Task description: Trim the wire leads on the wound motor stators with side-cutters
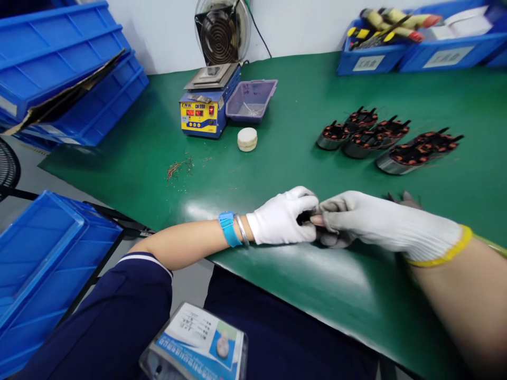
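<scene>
My left hand, in a white glove, is curled around a dark object near the table's front edge. The fingers cover most of that object, so its kind cannot be made out. My right hand meets it from the other side in a white glove with a yellow cuff, fingers closed and a bare fingertip showing. Several wound motor stators, with metal rims, copper coils and black sleeves sticking up, stand beyond my right hand. A grey pointed object lies partly hidden behind the right wrist.
On the green table are a blue-and-yellow solder pot, a purple tray, a round white block and copper wire scraps. A fan and blue bins line the back. Blue crates stand left.
</scene>
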`<act>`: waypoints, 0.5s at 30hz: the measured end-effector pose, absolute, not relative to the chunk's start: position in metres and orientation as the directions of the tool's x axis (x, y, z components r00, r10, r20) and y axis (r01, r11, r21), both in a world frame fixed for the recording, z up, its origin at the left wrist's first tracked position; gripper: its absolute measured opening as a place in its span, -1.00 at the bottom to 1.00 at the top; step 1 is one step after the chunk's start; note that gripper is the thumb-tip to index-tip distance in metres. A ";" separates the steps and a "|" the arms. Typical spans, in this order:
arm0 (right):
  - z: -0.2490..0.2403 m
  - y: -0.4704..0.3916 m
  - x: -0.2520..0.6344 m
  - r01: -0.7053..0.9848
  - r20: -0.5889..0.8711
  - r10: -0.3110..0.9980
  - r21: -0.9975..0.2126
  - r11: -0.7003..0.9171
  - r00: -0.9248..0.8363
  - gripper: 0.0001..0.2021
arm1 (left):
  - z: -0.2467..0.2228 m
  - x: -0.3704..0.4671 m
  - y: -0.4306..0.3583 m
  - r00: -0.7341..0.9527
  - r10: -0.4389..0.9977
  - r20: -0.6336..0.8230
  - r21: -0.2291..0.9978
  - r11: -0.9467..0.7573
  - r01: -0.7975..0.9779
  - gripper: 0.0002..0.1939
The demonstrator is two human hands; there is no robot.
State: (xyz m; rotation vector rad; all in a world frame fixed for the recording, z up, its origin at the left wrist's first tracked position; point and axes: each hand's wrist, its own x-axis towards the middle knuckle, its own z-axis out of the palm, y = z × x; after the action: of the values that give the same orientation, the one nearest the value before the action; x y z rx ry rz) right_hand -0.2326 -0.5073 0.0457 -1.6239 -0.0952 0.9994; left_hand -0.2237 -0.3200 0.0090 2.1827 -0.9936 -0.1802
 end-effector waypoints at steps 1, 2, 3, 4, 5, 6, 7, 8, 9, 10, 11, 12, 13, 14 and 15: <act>0.044 -0.505 -0.233 -0.471 -0.548 0.559 -0.833 -0.291 0.623 -0.48 | 0.010 -0.224 -0.320 0.695 -0.702 0.157 0.675 -0.438 -0.594 -0.85; 0.042 -0.505 -0.234 -0.489 -0.549 0.561 -0.829 -0.271 0.620 -0.49 | 0.010 -0.224 -0.319 0.697 -0.699 0.157 0.688 -0.429 -0.585 -0.83; 0.041 -0.506 -0.235 -0.500 -0.549 0.562 -0.827 -0.257 0.619 -0.51 | 0.010 -0.224 -0.319 0.699 -0.697 0.160 0.700 -0.419 -0.578 -0.82; 0.039 -0.507 -0.236 -0.506 -0.548 0.563 -0.826 -0.250 0.618 -0.52 | 0.010 -0.224 -0.319 0.702 -0.693 0.163 0.711 -0.410 -0.571 -0.82; 0.039 -0.508 -0.237 -0.505 -0.545 0.564 -0.828 -0.244 0.620 -0.53 | 0.010 -0.224 -0.319 0.704 -0.690 0.166 0.722 -0.402 -0.564 -0.82; 0.039 -0.510 -0.238 -0.504 -0.540 0.563 -0.831 -0.237 0.625 -0.53 | 0.011 -0.225 -0.319 0.707 -0.688 0.167 0.732 -0.394 -0.556 -0.81; 0.038 -0.510 -0.239 -0.501 -0.535 0.559 -0.834 -0.230 0.633 -0.54 | 0.011 -0.225 -0.319 0.709 -0.684 0.168 0.742 -0.386 -0.548 -0.80; 0.039 -0.510 -0.240 -0.496 -0.530 0.552 -0.838 -0.227 0.644 -0.55 | 0.011 -0.226 -0.318 0.715 -0.679 0.167 0.753 -0.380 -0.537 -0.78; 0.039 -0.509 -0.241 -0.487 -0.528 0.540 -0.842 -0.231 0.656 -0.56 | 0.011 -0.227 -0.318 0.726 -0.667 0.166 0.766 -0.376 -0.521 -0.73; 0.039 -0.508 -0.242 -0.476 -0.530 0.514 -0.844 -0.247 0.674 -0.57 | 0.011 -0.228 -0.318 0.740 -0.653 0.163 0.780 -0.373 -0.502 -0.64; 0.039 -0.507 -0.244 -0.464 -0.535 0.480 -0.844 -0.270 0.695 -0.57 | 0.012 -0.228 -0.318 0.752 -0.640 0.157 0.799 -0.366 -0.478 -0.52; 0.040 -0.505 -0.246 -0.451 -0.538 0.443 -0.843 -0.293 0.718 -0.58 | 0.012 -0.228 -0.317 0.761 -0.633 0.141 0.824 -0.351 -0.445 -0.38; 0.040 -0.504 -0.248 -0.440 -0.537 0.409 -0.842 -0.311 0.738 -0.57 | 0.012 -0.226 -0.316 0.767 -0.632 0.113 0.859 -0.326 -0.395 -0.25; 0.041 -0.504 -0.251 -0.433 -0.533 0.378 -0.843 -0.319 0.757 -0.57 | 0.012 -0.223 -0.314 0.771 -0.632 0.078 0.899 -0.289 -0.328 -0.15; 0.042 -0.504 -0.254 -0.428 -0.523 0.347 -0.846 -0.317 0.778 -0.55 | 0.012 -0.219 -0.312 0.782 -0.622 0.045 0.938 -0.242 -0.247 -0.09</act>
State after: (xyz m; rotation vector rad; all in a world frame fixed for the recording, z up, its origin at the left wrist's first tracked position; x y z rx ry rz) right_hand -0.2541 -0.5041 0.0418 -1.7282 0.0633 0.7750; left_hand -0.2193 -0.3119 0.0125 1.8235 -0.6698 -0.4061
